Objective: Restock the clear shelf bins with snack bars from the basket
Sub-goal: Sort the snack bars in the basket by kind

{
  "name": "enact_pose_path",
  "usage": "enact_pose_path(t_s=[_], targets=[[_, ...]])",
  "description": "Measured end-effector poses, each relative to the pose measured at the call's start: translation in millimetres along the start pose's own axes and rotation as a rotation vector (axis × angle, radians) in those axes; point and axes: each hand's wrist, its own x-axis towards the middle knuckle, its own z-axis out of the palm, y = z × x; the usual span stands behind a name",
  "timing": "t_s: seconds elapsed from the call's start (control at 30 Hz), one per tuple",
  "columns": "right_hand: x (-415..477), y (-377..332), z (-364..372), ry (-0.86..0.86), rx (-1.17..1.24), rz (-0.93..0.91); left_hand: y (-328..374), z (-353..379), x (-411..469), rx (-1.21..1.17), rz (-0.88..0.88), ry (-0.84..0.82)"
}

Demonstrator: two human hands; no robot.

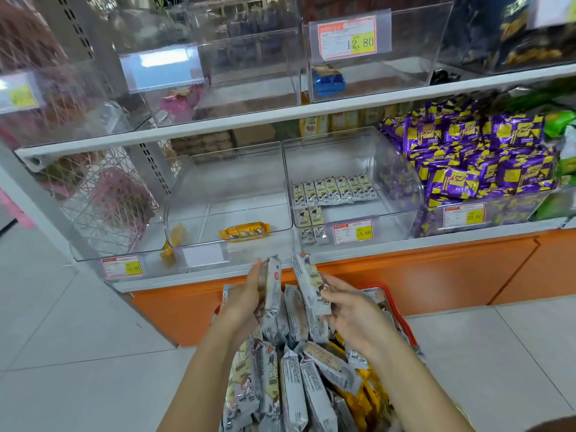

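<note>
Lower centre of the frame: a person's left hand [243, 302] and right hand [353, 316] each keep a grip clenched on silver snack bars [308, 279], held above the red-rimmed basket [402, 319]. The step looks like the carry. The next move probably calls for a reach up into the half-stocked clear bin [343, 157], centre right.

The lower shelf [436, 242], white over an orange base, crosses the middle of the view. On it, just toward 9 o'clock of centre, a clear bin [237, 176] holds a single yellow bar [244, 230]. Touching it toward 3 o'clock, a second clear bin [336, 154] holds rows of grey-and-white snack bars [335, 190]. Farther toward 3 o'clock are heaped purple packets [473, 157]. The upper shelf [280, 116], at 12 o'clock, carries more upper bins [374, 76]. The tiled floor [78, 322] bears the basket [402, 319] at 6 o'clock.
</note>
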Motion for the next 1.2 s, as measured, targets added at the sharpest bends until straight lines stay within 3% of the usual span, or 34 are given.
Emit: enact_pose_path(t_s=[0.07,0.2,0.6,0.83,0.93,1.07,1.2], targets=[[-2,-3,4,0.002,-0.178,-0.124,7,8,-3,-0.196,0.006,-0.067],[-5,-15,8,0.050,-0.515,-0.349,24,21,-11,-0.240,0.089,-0.251],[8,-58,16,0.033,-0.781,-0.526,64,39,5,-0.238,0.226,-0.238],[34,-102,53,0.358,-1.438,-0.714,103,60,26,-0.116,0.382,-0.181],[63,-141,58,0.403,-1.447,-0.584,125,62,42,0.042,0.500,-0.101],[100,-191,52,0.383,-1.599,-0.139,137,53,68,0.420,0.610,0.289],[136,-197,35,0.295,-1.851,0.246,134,50,75,0.464,0.641,0.335]])
